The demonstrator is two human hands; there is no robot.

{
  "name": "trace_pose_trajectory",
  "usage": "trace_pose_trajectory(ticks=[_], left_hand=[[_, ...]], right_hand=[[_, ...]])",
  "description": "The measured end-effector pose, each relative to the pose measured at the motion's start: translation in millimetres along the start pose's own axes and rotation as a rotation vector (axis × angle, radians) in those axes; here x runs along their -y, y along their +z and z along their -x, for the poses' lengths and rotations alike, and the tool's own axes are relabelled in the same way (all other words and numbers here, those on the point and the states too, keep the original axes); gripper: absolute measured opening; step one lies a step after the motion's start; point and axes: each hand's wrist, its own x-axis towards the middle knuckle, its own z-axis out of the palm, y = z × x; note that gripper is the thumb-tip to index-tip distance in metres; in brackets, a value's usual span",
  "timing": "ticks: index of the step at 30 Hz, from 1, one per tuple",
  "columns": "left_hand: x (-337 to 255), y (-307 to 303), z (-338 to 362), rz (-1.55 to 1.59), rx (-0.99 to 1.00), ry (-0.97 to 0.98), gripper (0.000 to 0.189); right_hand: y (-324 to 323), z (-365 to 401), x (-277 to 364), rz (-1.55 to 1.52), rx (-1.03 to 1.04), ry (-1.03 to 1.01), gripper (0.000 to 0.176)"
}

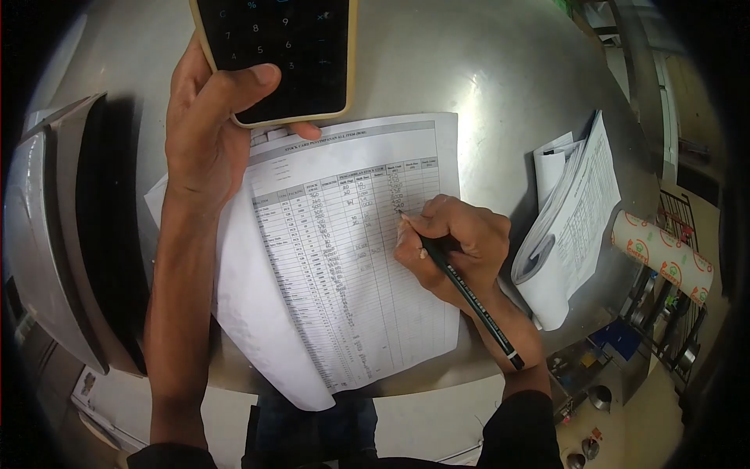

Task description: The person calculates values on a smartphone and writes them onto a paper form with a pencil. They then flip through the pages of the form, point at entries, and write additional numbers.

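My left hand (211, 117) holds a phone (312, 86) in a yellowish case, its thumb on the screen, which shows calculator keys. In my right hand (457, 242) is a dark pencil (476, 309), its tip on the printed stock card sheet (406, 328). The sheet is a table with handwritten numbers in several columns, and the tip touches a column right of the middle. Its left edge curls over as a folded white page (254, 313). Behind the phone, the top left of the sheet is partly hidden.
The papers lie on a metal table (422, 70). A stack of folded printed sheets (570, 219) sits at the right, near a patterned paper roll (662, 256) at the edge. A dark-and-silver appliance (62, 242) stands on the left. Shelves with pans show lower right.
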Motion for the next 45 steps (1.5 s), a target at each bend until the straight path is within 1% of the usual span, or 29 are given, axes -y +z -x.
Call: trace_pose_trajectory(ticks=[2,5,7,17,20,23,26,29,33,36,39,45], left_hand=[[-2,12,-3,0.056,-0.018,0.032,0.048],[0,15,-3,0.069,-0.070,0.037,0.049],[-3,16,-4,0.083,-0.053,0.020,0.051],[-5,20,-3,-0.010,-0.107,-0.019,0.063],[-4,18,-3,0.017,-0.086,-0.021,0.060],[-3,19,-3,0.073,-0.104,-0.015,0.054],[0,14,-3,0.041,-0.065,0.025,0.049],[-1,10,-2,0.028,-0.022,0.003,0.048],[2,6,0,-0.040,-0.087,-0.023,0.051],[5,3,0,-0.037,-0.115,-0.002,0.052],[1,-3,0,-0.133,-0.003,0.015,0.060],[-1,-3,4,-0.076,-0.026,-0.037,0.061]], right_hand=[[-1,0,1,0.010,0.008,0.021,0.035],[-2,-3,6,0.024,0.014,0.027,0.036],[-1,-3,7,0.020,-0.009,0.025,0.035],[-1,-1,6,-0.005,0.017,0.048,0.035],[-2,2,4,-0.004,0.036,0.084,0.034],[-3,-2,7,0.007,0.020,0.054,0.034],[-2,1,3,0.005,0.008,0.049,0.034],[-2,-1,6,0.002,0.018,0.055,0.034],[-1,-2,3,-0.012,0.027,0.025,0.035],[-2,-1,2,-0.010,0.041,0.025,0.035],[-3,0,2,0.008,0.054,0.024,0.033],[-2,-3,4,0.030,0.052,-0.031,0.026]])
